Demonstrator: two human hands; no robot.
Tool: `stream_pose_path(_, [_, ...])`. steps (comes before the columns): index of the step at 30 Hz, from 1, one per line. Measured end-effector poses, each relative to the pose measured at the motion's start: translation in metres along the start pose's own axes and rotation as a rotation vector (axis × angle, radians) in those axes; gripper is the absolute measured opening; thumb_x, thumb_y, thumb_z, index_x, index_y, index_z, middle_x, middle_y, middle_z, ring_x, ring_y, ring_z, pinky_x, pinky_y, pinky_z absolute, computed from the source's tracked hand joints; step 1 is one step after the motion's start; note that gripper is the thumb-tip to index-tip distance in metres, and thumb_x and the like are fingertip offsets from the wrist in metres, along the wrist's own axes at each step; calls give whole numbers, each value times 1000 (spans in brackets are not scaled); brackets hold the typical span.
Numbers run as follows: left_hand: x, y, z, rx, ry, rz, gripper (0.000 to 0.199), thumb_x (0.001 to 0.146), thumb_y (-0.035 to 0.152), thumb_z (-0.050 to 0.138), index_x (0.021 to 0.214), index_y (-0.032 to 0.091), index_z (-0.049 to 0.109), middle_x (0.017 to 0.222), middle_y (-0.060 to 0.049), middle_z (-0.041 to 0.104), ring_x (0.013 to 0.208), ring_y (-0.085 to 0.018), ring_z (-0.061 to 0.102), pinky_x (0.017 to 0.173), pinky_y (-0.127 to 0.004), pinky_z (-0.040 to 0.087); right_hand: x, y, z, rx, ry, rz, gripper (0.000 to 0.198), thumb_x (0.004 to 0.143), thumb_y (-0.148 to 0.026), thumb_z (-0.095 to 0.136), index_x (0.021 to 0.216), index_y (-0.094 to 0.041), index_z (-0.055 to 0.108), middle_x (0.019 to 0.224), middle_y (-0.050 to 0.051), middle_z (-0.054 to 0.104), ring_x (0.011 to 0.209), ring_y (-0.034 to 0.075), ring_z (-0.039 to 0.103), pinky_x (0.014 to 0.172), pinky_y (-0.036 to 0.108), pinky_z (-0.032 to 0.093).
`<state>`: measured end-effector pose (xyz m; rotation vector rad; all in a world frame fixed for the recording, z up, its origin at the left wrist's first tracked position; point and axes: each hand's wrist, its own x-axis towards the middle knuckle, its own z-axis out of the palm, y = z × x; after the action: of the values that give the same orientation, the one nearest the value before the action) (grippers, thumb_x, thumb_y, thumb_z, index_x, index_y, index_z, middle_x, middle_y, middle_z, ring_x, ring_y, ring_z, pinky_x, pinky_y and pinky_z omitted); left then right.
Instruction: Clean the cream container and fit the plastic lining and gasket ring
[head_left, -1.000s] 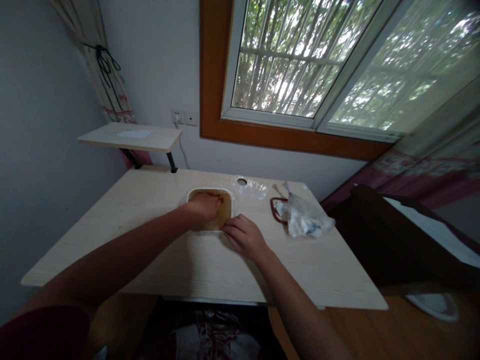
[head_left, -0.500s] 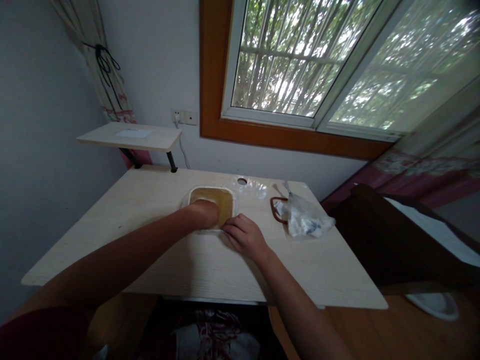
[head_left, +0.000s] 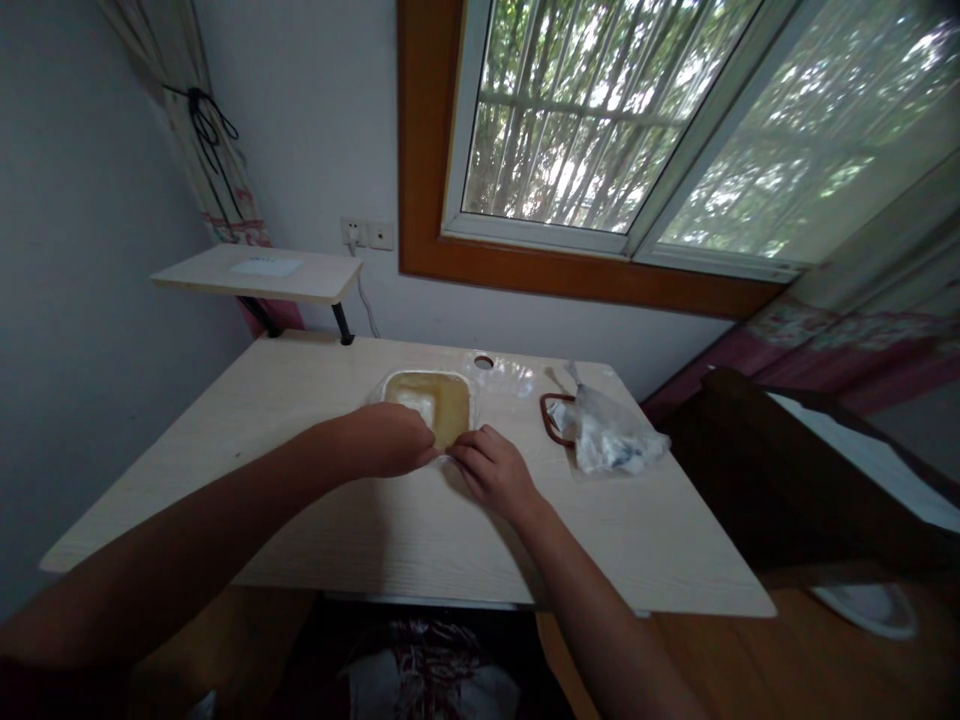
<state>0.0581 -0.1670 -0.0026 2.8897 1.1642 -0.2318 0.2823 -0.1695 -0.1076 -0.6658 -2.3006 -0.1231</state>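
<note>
A shallow rectangular box (head_left: 454, 408) with a tan inside and a pale rim lies on the desk, with clear plastic around its edges. A whitish patch shows inside it at the left. My left hand (head_left: 397, 440) is closed at the box's near edge, its fingertips pinched and mostly hidden; what they hold is unclear. Just to the right, my right hand (head_left: 491, 468) pinches the near right edge with thumb and fingers. The fingertips of both hands almost meet.
A clear plastic bag (head_left: 611, 430) with white contents lies at the right, beside a brown loop-shaped handle (head_left: 551, 420). A raised shelf (head_left: 322, 275) bearing a white paper (head_left: 266, 266) stands at the back left. The desk (head_left: 600, 550) has a round hole (head_left: 484, 362) near the wall.
My left hand has come out of the box's inside to its near edge, beside my right hand, uncovering more of the inside. My right hand has barely moved.
</note>
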Motion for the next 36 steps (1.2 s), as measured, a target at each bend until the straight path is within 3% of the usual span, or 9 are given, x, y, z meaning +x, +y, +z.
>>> stream_pose_path(4, [-31,-10,-12,-165,86,-20,36,99,35,46,87,19,76,80,-10,74,74,-20,67,75,-31,49,-1,0,1,4,1,-6,20,97,-17,55,111,-20,69,101,10,69,84,22,57,70,35,49])
stream_pose_path(7, [-51,-21,-11,-318,259,-117,31,96,38,50,104,25,77,97,-8,77,89,-20,69,87,-32,49,0,0,2,11,4,-6,20,97,-17,55,112,-20,69,100,10,69,85,22,58,71,36,49])
stream_pose_path(13, [-70,-33,8,-380,626,-256,29,96,36,50,110,26,73,109,-7,74,106,-22,66,100,-38,49,1,1,1,6,22,0,18,96,-16,58,110,-20,69,101,10,70,86,22,57,72,36,50])
stream_pose_path(17, [-60,-35,31,-383,858,-424,37,93,37,55,125,22,64,123,-10,63,110,-24,62,95,-40,55,2,0,1,-10,6,-14,19,97,-17,58,111,-20,69,100,10,70,85,22,57,72,36,50])
stream_pose_path(19, [-52,-38,44,-457,861,-489,46,90,40,58,131,20,58,122,-11,58,96,-20,64,82,-36,58,2,0,1,-13,0,-24,19,97,-18,58,112,-20,69,100,10,70,86,22,57,72,36,50])
stream_pose_path(23, [-38,-43,58,-615,796,-610,44,86,40,61,123,18,57,101,-5,60,73,-14,61,70,-30,55,3,-1,2,-11,-8,-29,19,98,-19,59,113,-21,70,99,10,70,86,22,59,73,36,50])
stream_pose_path(30, [-23,-38,53,-569,622,-683,20,85,41,59,82,22,53,71,3,55,65,-14,51,63,-26,40,3,-2,3,-21,-13,-28,20,99,-19,57,113,-21,70,100,10,71,86,22,58,73,37,50])
stream_pose_path(36, [-12,-30,49,-581,615,-759,20,83,34,56,74,23,43,63,5,46,58,-13,44,58,-25,33,5,-4,-7,-16,-9,-26,19,96,-25,63,113,-21,70,101,10,71,88,23,58,77,40,48])
